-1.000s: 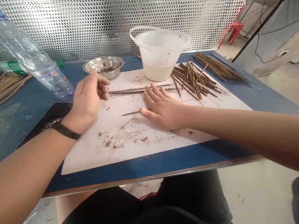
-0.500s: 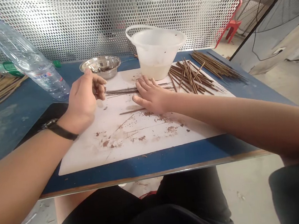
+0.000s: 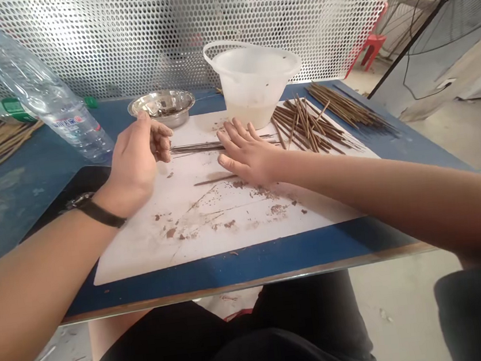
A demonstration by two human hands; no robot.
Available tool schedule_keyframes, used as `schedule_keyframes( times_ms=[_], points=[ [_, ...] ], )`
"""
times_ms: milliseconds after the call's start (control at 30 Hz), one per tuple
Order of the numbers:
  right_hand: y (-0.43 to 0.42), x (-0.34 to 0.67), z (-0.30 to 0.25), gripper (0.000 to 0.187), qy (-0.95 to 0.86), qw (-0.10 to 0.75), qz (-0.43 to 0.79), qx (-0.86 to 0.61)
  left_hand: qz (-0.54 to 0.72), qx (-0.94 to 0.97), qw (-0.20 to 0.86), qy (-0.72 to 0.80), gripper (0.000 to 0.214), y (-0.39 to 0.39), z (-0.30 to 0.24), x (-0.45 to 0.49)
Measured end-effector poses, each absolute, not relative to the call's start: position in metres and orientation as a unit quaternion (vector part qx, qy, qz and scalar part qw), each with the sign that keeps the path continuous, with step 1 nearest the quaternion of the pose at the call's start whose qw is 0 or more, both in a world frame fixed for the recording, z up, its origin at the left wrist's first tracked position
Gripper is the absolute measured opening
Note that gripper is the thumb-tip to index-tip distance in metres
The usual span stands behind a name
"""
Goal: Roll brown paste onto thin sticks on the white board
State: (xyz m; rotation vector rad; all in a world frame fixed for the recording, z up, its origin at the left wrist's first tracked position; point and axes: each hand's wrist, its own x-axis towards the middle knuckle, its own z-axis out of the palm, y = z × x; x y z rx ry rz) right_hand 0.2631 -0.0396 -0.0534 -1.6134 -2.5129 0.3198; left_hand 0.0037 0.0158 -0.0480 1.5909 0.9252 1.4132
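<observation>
My left hand point(image 3: 136, 157) rests at the left end of a row of thin dark sticks point(image 3: 196, 148). Its fingers are curled in and look dusted with brown; whatever lies inside them is hidden. Palm down, my right hand point(image 3: 250, 155) is stretched out with fingers spread over the right part of those sticks. A single thicker brown stick point(image 3: 214, 180) lies nearer me, its right end beneath that palm. All of this is on a white board point(image 3: 140, 253) with brown crumbs point(image 3: 228, 224) scattered over its front half.
Behind my right hand stands a translucent bucket point(image 3: 246, 81) with cloudy liquid. A metal bowl point(image 3: 179, 118) sits behind my left hand. Brown sticks point(image 3: 306, 129) are heaped at right, beside another bundle point(image 3: 347, 107). A large plastic bottle point(image 3: 53, 103) leans at left. Perforated metal point(image 3: 141, 35) backs the blue table.
My right hand has shifted slightly to the right, and its fingers look a little more lifted and spread. My left hand stays in nearly the same place.
</observation>
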Motion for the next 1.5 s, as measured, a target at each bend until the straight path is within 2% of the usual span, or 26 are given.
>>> schedule_keyframes(
  times_ms=[133, 367, 533, 833, 933, 1133, 1367, 1500],
  points=[
    [-0.054, 0.267, -0.057, 0.104, -0.84, 0.067, 0.104, -0.528, 0.559, 0.627, 0.404, 0.363, 0.067, 0.012, -0.045, 0.005],
    [-0.004, 0.269, -0.053, 0.105, -0.826, 0.085, 0.117, -0.545, 0.567, 0.62, 0.406, 0.36, 0.07, 0.01, -0.042, 0.006],
    [0.005, 0.272, -0.055, 0.098, -0.848, 0.112, 0.115, -0.505, 0.564, 0.625, 0.405, 0.356, 0.069, 0.012, -0.044, 0.006],
    [-0.066, 0.274, -0.051, 0.107, -0.839, 0.05, 0.114, -0.529, 0.547, 0.635, 0.406, 0.364, 0.066, 0.011, -0.043, 0.006],
    [-0.05, 0.274, -0.055, 0.108, -0.833, 0.048, 0.109, -0.539, 0.54, 0.637, 0.407, 0.371, 0.067, 0.01, -0.042, 0.007],
    [-0.008, 0.276, -0.071, 0.11, -0.833, 0.096, 0.096, -0.537, 0.553, 0.618, 0.416, 0.374, 0.064, 0.008, -0.039, 0.009],
    [-0.08, 0.302, -0.027, 0.112, -0.832, 0.181, 0.119, -0.511, 0.55, 0.616, 0.41, 0.386, 0.064, 0.009, -0.04, 0.01],
    [-0.123, 0.303, -0.024, 0.118, -0.839, 0.129, 0.148, -0.507, 0.557, 0.613, 0.41, 0.383, 0.062, 0.009, -0.039, 0.011]
  ],
)
